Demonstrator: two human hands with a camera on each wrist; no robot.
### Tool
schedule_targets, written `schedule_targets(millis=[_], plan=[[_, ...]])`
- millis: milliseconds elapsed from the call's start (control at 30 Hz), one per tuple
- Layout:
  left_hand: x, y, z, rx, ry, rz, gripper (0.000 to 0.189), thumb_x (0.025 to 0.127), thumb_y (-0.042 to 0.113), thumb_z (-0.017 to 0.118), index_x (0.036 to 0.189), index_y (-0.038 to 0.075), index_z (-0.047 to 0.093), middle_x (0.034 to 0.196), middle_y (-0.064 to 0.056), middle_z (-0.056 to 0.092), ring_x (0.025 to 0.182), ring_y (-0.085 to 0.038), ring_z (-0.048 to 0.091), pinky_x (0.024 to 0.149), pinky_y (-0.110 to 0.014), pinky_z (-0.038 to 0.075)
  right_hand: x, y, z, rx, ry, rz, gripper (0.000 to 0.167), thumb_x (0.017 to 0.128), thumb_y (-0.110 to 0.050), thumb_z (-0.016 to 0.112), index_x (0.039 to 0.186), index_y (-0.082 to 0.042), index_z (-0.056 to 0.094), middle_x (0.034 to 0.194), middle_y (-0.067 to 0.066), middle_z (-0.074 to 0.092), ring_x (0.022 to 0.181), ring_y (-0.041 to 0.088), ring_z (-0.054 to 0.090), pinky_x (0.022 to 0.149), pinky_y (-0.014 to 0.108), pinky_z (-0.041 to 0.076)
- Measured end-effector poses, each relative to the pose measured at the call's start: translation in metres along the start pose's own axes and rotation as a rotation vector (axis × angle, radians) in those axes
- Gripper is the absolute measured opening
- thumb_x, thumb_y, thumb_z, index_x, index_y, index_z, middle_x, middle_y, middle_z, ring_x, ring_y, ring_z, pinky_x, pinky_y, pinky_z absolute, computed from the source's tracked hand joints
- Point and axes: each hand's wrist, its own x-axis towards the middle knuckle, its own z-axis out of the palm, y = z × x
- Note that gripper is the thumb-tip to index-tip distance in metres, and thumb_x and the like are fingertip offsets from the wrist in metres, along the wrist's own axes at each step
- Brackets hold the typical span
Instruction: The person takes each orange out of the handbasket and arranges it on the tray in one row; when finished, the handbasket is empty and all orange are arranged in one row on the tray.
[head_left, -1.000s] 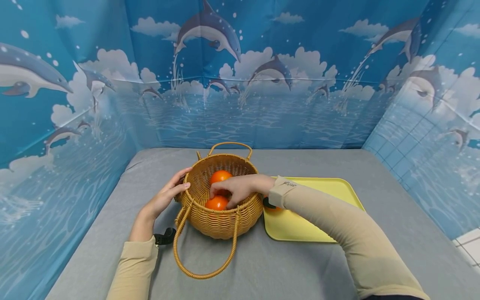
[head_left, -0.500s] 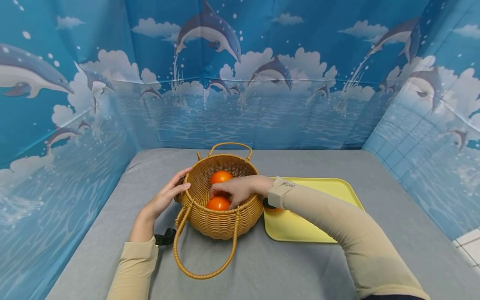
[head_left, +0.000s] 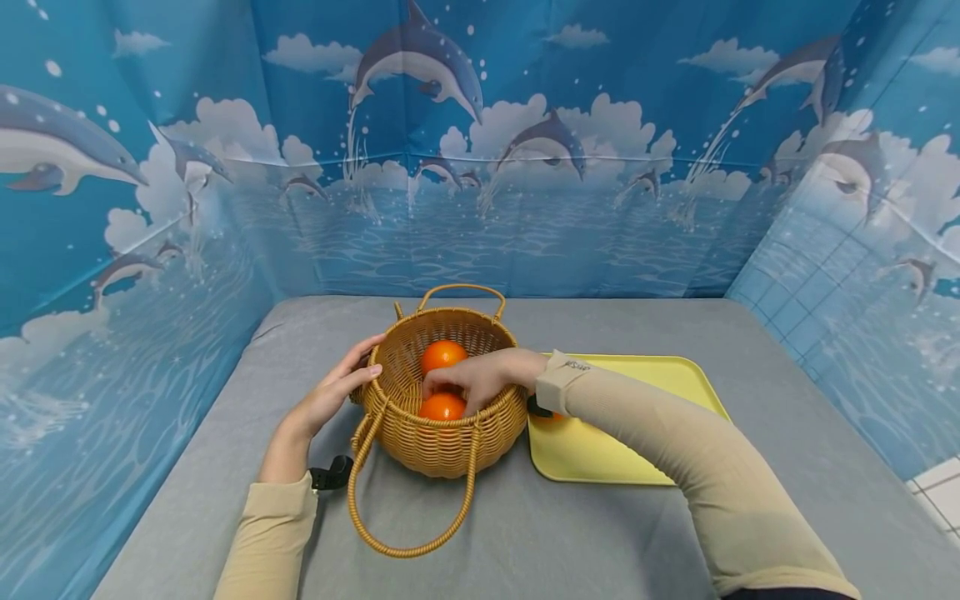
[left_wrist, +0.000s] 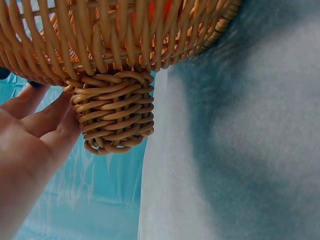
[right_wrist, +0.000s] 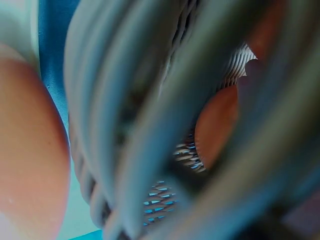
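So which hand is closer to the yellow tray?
Right. The right hand is in the basket, its forearm over the yellow tray; the left hand touches the basket's left side, farther off.

table (head_left: 570, 533) has a soft grey cloth-like top, faint creases nr the back l. corner, back corners rounded. on it, approx. mid, a brown wicker basket (head_left: 427, 448), front handle (head_left: 408, 552) hanging out twd the near edge; can't tell if it touches the top. just r. of basket: a yellow tray (head_left: 585, 460), flat, approx. rect. w/ rounded corners, part hidden.
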Motion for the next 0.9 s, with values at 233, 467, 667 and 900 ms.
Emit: schedule_targets(millis=[233, 467, 667, 900], plan=[[0.000, 0.000, 0.001, 0.011, -0.004, -0.005, 0.056, 0.098, 0.032, 0.047, 0.149, 0.026, 0.025, 0.152, -0.010, 0.018, 0.136, -0.031, 0.019, 0.102, -0.057, 0.021, -0.003, -0.002, 0.000, -0.058, 0.037, 0.005, 0.052, 0.079, -0.029, 0.076, 0.121, -0.025, 0.045, 0.117, -0.003, 0.048, 0.100, 0.015, 0.048, 0.087, 0.029, 0.038], [0.000, 0.001, 0.001, 0.005, 0.000, 0.000, 0.056, 0.098, 0.031, 0.047, 0.149, 0.025, 0.025, 0.151, -0.012, 0.019, 0.135, -0.031, 0.021, 0.101, -0.055, 0.022, -0.009, -0.004, -0.002, -0.032, 0.124, -0.045, 0.053, 0.078, -0.030, 0.077, 0.119, -0.023, 0.046, 0.116, -0.004, 0.048, 0.101, 0.013, 0.049, 0.086, 0.030, 0.041], [0.000, -0.001, 0.000, 0.004, -0.003, 0.007, 0.056, 0.098, 0.029, 0.047, 0.149, 0.023, 0.025, 0.150, -0.013, 0.021, 0.135, -0.032, 0.022, 0.101, -0.054, 0.022, -0.016, -0.002, -0.004, 0.038, 0.205, -0.133, 0.054, 0.076, -0.021, 0.072, 0.122, -0.020, 0.045, 0.117, -0.004, 0.047, 0.100, 0.012, 0.049, 0.083, 0.029, 0.044], [0.000, 0.000, 0.000, 0.015, -0.002, 0.009, 0.055, 0.098, 0.028, 0.047, 0.149, 0.023, 0.025, 0.150, -0.013, 0.021, 0.134, -0.032, 0.022, 0.100, -0.053, 0.024, -0.038, 0.001, -0.013, 0.226, 0.348, -0.227, 0.058, 0.070, -0.018, 0.067, 0.123, -0.014, 0.042, 0.119, 0.002, 0.043, 0.103, 0.019, 0.048, 0.084, 0.034, 0.045]])
